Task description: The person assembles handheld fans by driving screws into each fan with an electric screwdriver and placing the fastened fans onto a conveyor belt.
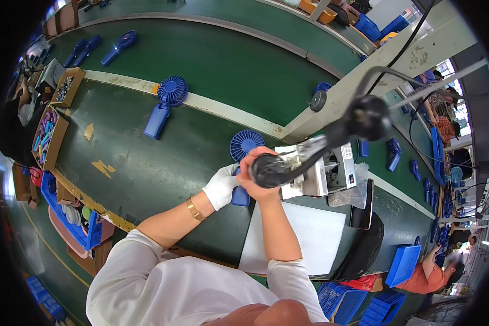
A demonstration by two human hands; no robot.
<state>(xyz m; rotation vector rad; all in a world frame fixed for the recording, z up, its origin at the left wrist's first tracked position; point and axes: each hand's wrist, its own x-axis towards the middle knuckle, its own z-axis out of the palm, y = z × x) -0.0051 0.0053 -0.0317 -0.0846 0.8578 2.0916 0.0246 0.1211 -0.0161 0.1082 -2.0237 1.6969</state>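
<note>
My left hand (221, 187), in a white glove, grips the handle of a blue handheld fan (246, 144) at the table's edge. The fan's round ribbed head points away from me. My bare right hand (258, 176) is closed round a black round-topped tool (270, 170) above the fan handle. A thick black cable runs from this tool up to a blurred black ball (367, 117). The tool's lower end is hidden, so I cannot tell whether it touches the fan. Just right of my right hand stands a silver bench machine (323, 171).
Another blue fan (173, 91) lies ahead on the green table. A white sheet (299, 233) is beside my right forearm. Boxes of small parts (51, 136) line the left edge. A pale post (353, 81) rises at the right. A conveyor (228, 60) carrying fans runs beyond.
</note>
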